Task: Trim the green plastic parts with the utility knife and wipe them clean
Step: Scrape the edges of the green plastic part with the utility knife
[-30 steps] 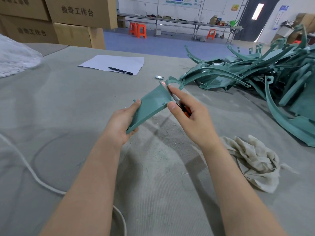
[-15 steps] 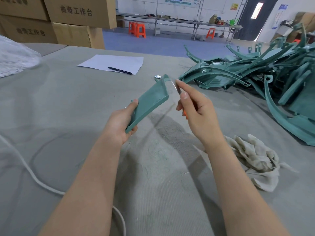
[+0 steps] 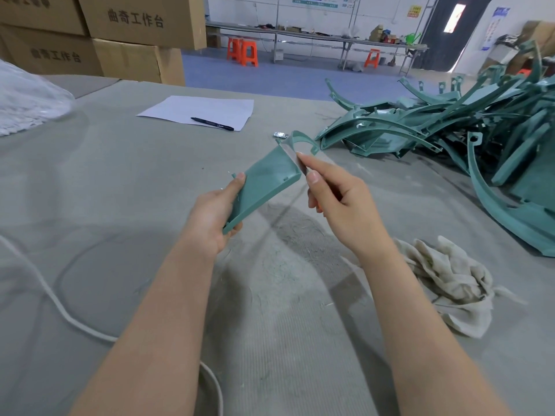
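One green part (image 3: 265, 183) slants up, gripped by the left hand (image 3: 210, 219).

Green part (image 3: 264, 181): smooth, faintly glossy plastic. Table covering (image 3: 120, 205): matt grey fabric (finely ribbed). Rag (image 3: 450, 280): coarse, crumpled off-white cloth.

Two stacked cardboard boxes (image 3: 135, 19) each carry the printed characters 曲奇工作台.
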Demonstrator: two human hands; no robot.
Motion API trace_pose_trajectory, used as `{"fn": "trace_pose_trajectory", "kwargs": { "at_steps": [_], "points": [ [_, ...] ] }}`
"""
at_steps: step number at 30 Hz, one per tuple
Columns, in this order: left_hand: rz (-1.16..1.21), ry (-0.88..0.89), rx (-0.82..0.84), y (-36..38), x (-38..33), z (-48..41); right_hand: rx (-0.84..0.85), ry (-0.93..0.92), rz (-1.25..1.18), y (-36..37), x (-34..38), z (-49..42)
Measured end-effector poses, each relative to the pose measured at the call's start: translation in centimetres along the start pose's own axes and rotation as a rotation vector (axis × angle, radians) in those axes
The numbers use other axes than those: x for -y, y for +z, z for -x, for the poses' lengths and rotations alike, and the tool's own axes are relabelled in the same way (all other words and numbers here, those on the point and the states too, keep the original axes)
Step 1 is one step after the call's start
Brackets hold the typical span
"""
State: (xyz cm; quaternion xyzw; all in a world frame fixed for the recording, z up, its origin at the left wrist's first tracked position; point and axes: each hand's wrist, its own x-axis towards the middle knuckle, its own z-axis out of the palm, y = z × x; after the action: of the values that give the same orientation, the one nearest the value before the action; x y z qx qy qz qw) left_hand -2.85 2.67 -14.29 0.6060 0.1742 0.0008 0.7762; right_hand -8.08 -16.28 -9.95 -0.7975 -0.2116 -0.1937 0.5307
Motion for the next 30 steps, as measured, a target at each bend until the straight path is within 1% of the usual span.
{"fn": "trace_pose_trajectory", "kwargs": {
  "at_steps": [14,16,21,23,26,30],
  "points": [
    [0.118,-0.06,-0.023,-0.04,-0.13,0.01,0.075,-0.042,-0.056,0.24,0.3,0.04],
    [0.127,-0.059,-0.028,-0.05,-0.17,0.0,0.044,-0.036,-0.043,0.45,0.27,0.03],
    [0.107,-0.056,-0.022,0.09,-0.09,0.03,-0.175,0.016,0.008,0.46,-0.17,-0.14],
    [0.097,-0.051,-0.034,0.02,-0.03,-0.03,-0.228,0.046,0.03,0.47,-0.26,-0.28],
    [0.073,-0.044,-0.05,0.02,0.01,-0.09,-0.235,0.077,0.061,0.58,-0.44,-0.32],
    [0.053,-0.034,-0.048,-0.01,0.02,-0.15,-0.197,0.095,0.074,0.75,-0.5,-0.19]
  ]
}}
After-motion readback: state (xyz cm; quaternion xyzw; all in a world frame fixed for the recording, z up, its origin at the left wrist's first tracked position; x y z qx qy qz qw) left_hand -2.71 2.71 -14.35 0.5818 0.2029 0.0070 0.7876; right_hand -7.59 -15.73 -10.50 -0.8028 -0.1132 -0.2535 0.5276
